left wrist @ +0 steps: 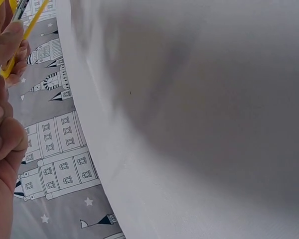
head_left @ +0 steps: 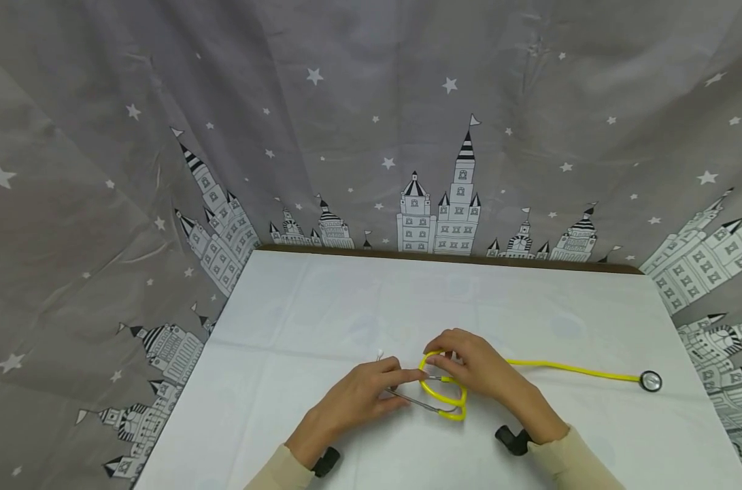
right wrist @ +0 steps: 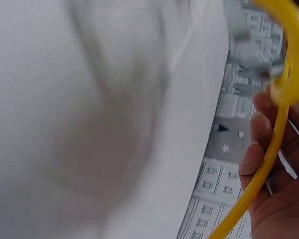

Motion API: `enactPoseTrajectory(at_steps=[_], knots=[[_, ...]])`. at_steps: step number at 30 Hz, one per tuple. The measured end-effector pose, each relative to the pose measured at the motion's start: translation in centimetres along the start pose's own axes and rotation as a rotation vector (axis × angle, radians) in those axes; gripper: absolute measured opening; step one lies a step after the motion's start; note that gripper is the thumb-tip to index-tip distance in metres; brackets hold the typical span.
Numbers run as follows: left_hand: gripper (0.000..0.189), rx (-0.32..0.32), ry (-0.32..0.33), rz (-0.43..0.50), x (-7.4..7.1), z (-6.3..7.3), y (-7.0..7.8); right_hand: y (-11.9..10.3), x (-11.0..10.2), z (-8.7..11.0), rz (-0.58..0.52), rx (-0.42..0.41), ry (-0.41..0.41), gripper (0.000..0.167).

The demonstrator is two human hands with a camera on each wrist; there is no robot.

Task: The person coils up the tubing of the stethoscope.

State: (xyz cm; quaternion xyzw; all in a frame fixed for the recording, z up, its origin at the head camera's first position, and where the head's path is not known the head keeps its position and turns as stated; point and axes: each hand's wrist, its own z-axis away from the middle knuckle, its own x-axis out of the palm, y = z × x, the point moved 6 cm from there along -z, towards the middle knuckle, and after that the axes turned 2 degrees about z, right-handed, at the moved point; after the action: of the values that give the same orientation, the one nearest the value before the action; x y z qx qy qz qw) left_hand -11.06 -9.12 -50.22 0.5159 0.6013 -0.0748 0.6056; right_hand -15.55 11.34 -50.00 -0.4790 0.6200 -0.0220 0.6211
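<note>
A yellow stethoscope (head_left: 554,365) lies across the white table, its tubing running right to a round chest piece (head_left: 650,381). My left hand (head_left: 361,395) grips the metal ear tubes (head_left: 415,400), and its index finger reaches toward the yellow loop. In the left wrist view, fingers and thumb of that hand (left wrist: 10,142) pinch a shiny tube at the left edge. My right hand (head_left: 481,364) holds the looped yellow tubing near its fork, fingers bent over the top. The right wrist view has yellow tubing (right wrist: 254,190) crossing the palm and curled fingers (right wrist: 260,132). One white ear tip (head_left: 379,354) shows behind my left hand.
The white table (head_left: 322,299) ends at a brown back edge (head_left: 407,256). Behind it hangs a grey curtain (head_left: 346,122) printed with castles and stars. Black wrist devices (head_left: 513,440) sit below both wrists, close to the beige sleeves (head_left: 569,463).
</note>
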Motion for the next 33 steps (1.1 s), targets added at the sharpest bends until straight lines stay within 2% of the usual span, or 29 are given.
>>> enactPoseTrajectory(at_steps=[4,12,20,24,28,33], knots=[[0.057,-0.007,-0.002,0.003,0.1,0.0,0.0,1.6,-1.1,0.2,-0.007,0.037,0.043,0.015],[0.060,-0.031,-0.001,0.014,-0.2,0.4,0.1,5.3,-4.2,1.8,0.047,0.160,0.079,0.013],[0.061,0.002,0.031,-0.001,-0.6,0.4,0.3,8.7,-6.6,3.6,0.081,0.263,0.130,0.013],[0.064,0.018,0.068,0.004,-0.8,0.3,0.4,8.9,-6.3,3.8,0.087,0.270,0.140,0.012],[0.062,0.039,0.123,-0.003,-1.4,-0.1,0.4,8.4,-5.1,4.1,0.104,0.274,0.116,0.011],[0.061,0.022,0.174,-0.030,-2.3,-0.5,0.2,7.1,-3.3,5.1,0.135,0.237,0.098,0.015]])
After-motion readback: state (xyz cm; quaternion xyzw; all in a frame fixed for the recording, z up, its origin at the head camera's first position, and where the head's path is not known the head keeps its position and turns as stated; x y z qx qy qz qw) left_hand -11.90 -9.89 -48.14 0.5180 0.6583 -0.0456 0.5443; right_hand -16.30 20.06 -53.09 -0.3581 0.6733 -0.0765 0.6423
